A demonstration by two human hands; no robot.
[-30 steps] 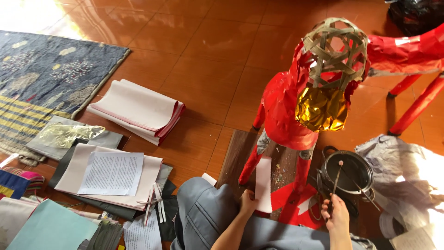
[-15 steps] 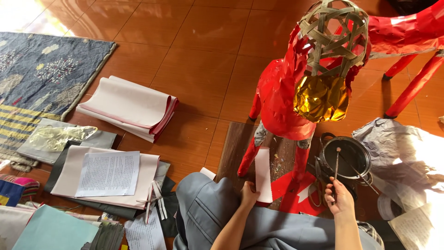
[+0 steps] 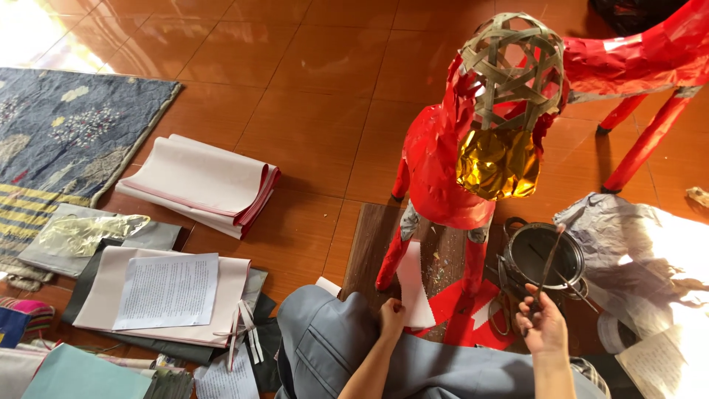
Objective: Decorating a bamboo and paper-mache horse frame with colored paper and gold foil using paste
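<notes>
Beside the red paper animal [image 3: 443,170], the left hand [image 3: 391,316] pinches a white paper strip [image 3: 413,284] while the right hand [image 3: 543,325] pinches a stick [image 3: 550,258] in the dark pot [image 3: 546,255], likely for gluing.

red animal figure [image 3: 450,170]: rear body cut off by the top right edge
pot [image 3: 543,258]: contents too dark to tell
right hand [image 3: 545,325]: wrist leaves the bottom edge
rug [image 3: 52,148]: left part out of view
</notes>
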